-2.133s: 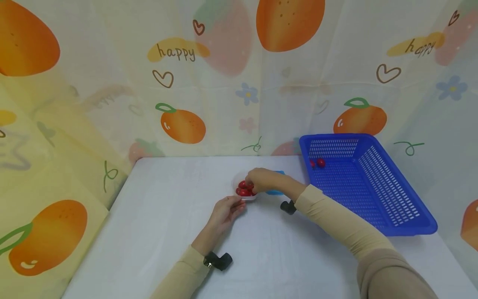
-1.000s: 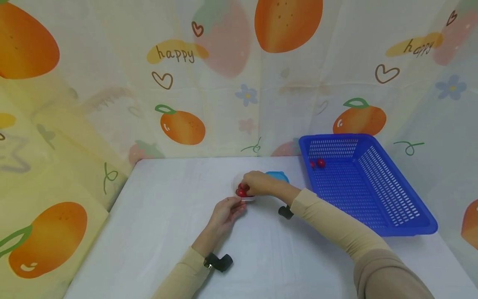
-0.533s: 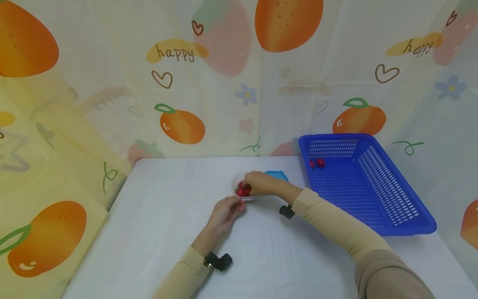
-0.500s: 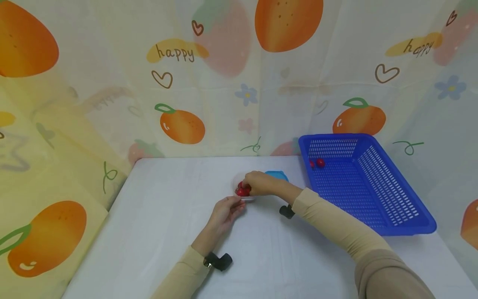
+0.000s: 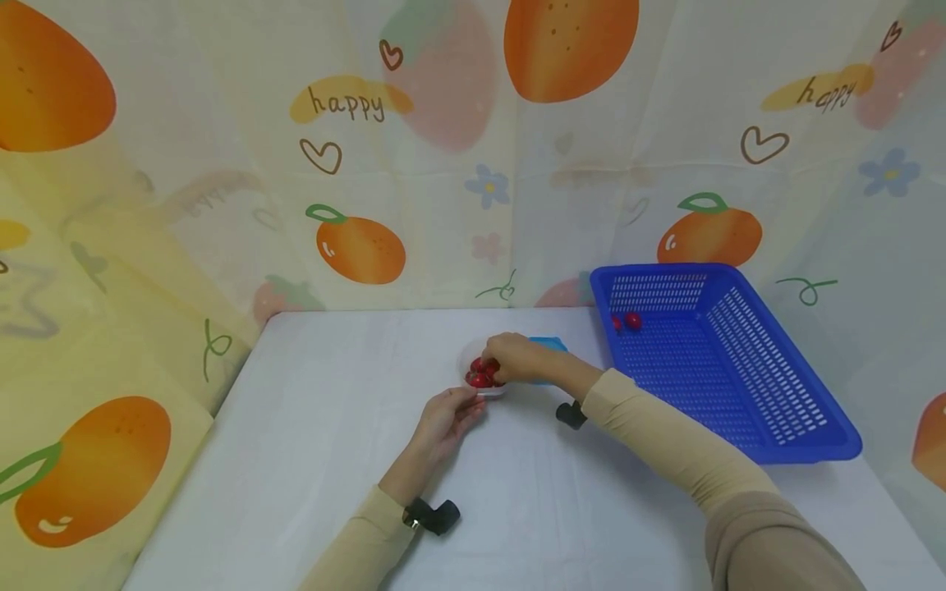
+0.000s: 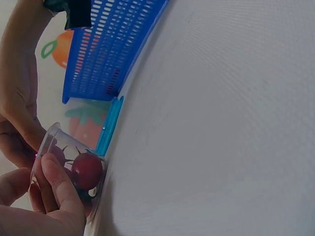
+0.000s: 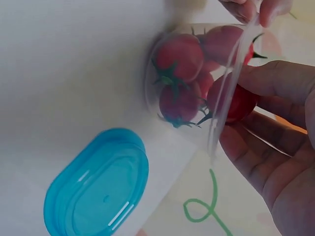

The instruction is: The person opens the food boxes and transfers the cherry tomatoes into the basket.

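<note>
A clear plastic container [image 7: 238,59] stands on the table with several cherry tomatoes [image 7: 179,56] inside, their green calyxes showing. My left hand [image 5: 443,423] pinches its near rim; in the left wrist view the thumb [image 6: 61,182] lies along the clear wall. At the container's mouth, my right hand [image 5: 517,359] holds one cherry tomato [image 7: 241,104] between thumb and fingers, partly behind the rim in the right wrist view. From the head view, the right hand covers part of the container.
Just right of the container lies a blue lid [image 7: 106,191], partly behind the right hand in the head view. A large blue perforated basket [image 5: 805,454] stands at the right, with two cherry tomatoes [image 5: 633,321] in its far left corner. A printed cloth [image 5: 443,246] backs the white table [image 5: 310,394].
My right hand dipped slightly left over the container, then shifted a little back up and right. The left hand has stayed at the rim. The basket's tomatoes look unchanged.
</note>
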The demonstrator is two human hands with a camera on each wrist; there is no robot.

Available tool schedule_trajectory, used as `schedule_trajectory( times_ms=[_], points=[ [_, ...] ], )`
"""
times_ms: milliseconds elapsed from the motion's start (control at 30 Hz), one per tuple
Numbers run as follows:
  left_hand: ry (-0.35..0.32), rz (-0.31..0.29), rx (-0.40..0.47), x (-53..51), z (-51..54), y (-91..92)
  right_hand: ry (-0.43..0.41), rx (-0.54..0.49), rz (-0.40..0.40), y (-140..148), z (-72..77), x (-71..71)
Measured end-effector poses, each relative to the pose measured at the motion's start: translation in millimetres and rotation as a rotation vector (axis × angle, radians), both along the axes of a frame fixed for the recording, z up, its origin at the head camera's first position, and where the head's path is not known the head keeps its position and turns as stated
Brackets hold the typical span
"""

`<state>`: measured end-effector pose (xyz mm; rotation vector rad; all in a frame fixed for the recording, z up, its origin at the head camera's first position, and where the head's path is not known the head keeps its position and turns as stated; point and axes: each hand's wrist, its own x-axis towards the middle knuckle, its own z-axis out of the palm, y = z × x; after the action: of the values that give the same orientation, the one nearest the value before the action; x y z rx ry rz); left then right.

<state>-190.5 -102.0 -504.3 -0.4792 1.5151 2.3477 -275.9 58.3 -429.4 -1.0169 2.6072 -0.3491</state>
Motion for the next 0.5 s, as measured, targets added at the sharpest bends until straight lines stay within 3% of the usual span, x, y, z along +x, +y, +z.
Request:
schedule_trajectory(
  times_ms=[233,500],
  points=[
    [-0.016,-0.009,-0.004,0.5,1.1,-0.3,0.027,-0.056,0.009,8,9.7,-2.9],
    [-0.031,-0.011,0.001,-0.2,1.1,0.1,0.048,-0.047,0.001,18,25.2,-8.6]
  ],
)
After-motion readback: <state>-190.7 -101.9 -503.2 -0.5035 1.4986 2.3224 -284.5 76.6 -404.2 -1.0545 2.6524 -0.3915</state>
